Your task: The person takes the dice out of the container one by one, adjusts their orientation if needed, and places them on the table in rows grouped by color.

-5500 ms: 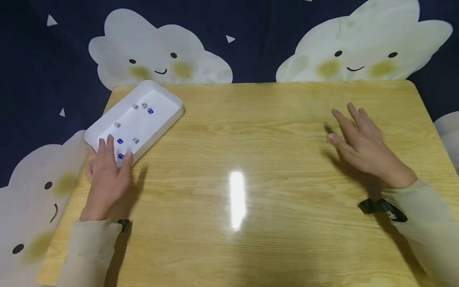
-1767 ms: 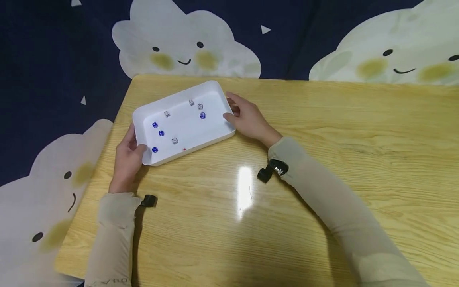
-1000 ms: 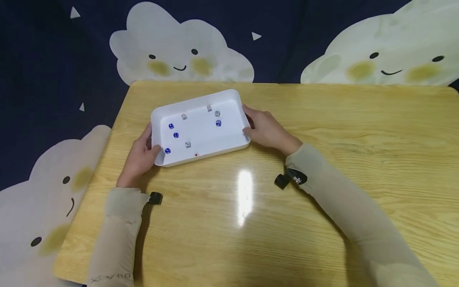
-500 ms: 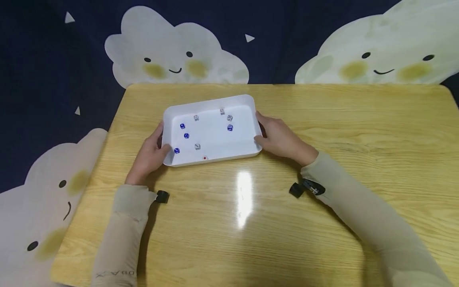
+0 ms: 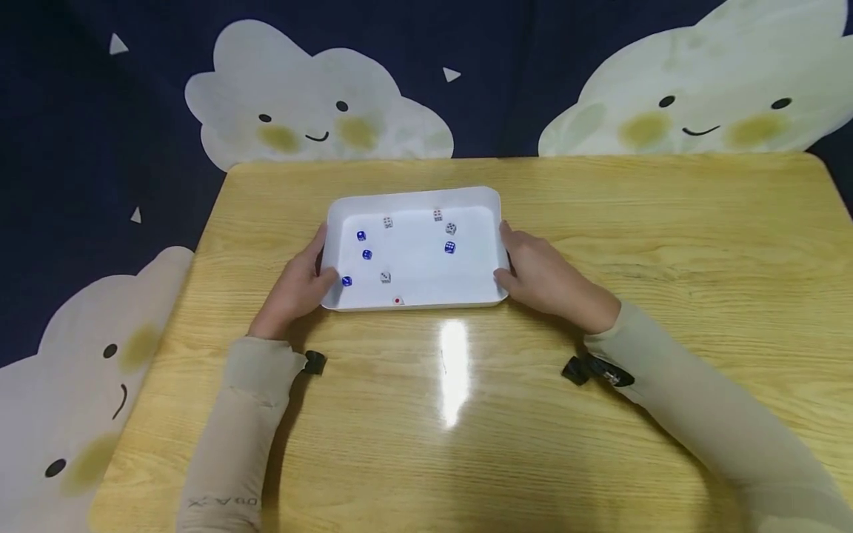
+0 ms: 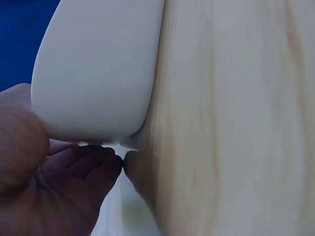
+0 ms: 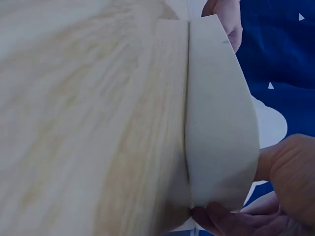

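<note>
A shallow white tray [image 5: 420, 289] sits on the wooden table between my two hands. My left hand [image 5: 296, 289] grips its left end, the thumb over the rim and the fingers behind the outer wall. At the right end my right hand [image 5: 549, 277] holds it the same way, thumb on the rim. Several small dice lie scattered inside: blue ones such as this blue die [image 5: 450, 247] and pale ones such as this white die [image 5: 386, 277]. Both wrist views show the tray's outer wall [image 6: 98, 69] low against the tabletop, with fingers curled at its corner.
The wooden table [image 5: 433, 474] extends to both sides and in front of the tray, with a bright light reflection on it. Behind its far edge hangs a dark blue cloth [image 5: 493, 81] with smiling white clouds [image 5: 313, 96]. Black wrist cameras [image 5: 576, 370] stick out at the cuffs.
At first the tray stood slanted at the far left with my right hand away from it. Both hands then took hold, and it has moved right, turning nearly square to the table.
</note>
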Motion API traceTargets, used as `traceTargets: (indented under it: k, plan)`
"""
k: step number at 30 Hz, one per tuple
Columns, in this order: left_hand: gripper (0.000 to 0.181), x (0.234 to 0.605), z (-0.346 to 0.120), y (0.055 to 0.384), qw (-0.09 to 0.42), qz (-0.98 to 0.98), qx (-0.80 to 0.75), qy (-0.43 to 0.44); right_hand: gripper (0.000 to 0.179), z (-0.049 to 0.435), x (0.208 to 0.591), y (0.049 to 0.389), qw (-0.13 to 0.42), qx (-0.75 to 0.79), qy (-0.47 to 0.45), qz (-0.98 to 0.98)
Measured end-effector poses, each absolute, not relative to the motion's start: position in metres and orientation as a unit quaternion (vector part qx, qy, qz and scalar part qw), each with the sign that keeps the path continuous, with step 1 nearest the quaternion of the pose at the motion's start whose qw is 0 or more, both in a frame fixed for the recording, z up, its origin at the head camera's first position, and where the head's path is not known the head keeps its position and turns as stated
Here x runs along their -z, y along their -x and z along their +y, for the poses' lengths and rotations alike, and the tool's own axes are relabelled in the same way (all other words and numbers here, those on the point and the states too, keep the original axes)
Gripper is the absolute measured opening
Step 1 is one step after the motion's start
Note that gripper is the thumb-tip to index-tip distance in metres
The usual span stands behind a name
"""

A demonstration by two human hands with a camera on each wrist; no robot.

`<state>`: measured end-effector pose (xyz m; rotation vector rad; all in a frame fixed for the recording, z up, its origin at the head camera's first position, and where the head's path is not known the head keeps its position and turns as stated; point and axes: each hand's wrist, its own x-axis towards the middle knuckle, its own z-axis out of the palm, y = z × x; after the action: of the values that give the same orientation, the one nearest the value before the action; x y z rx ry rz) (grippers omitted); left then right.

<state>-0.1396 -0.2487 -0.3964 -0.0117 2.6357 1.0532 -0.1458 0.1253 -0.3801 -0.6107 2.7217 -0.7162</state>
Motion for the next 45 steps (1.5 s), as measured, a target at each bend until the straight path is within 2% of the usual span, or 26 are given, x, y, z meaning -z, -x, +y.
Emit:
traceTargets:
  k: [17,31,39,42,45]
  plan:
    - [0.08,0.402,-0.211,0.142,0.152,0.915,-0.37,-0.045,0.081,0.166,0.378,0.114,0.124,0.235,0.183,0.947]
    - [0.077,0.4,-0.215,0.144,0.134,0.924,-0.351,-0.067,0.083,0.169,0.381,0.112,0.099,0.239,0.189,0.947]
    - [0.085,0.397,-0.224,0.159,0.084,0.923,-0.366,-0.08,0.089,0.176,0.384,0.115,0.104,0.275,0.182,0.938]
    - [0.085,0.395,-0.23,0.165,0.077,0.937,-0.328,-0.093,0.089,0.177,0.385,0.117,0.103,0.282,0.185,0.936]
    - [0.08,0.391,-0.232,0.173,0.048,0.953,-0.274,-0.119,0.088,0.18,0.386,0.118,0.103,0.287,0.186,0.934]
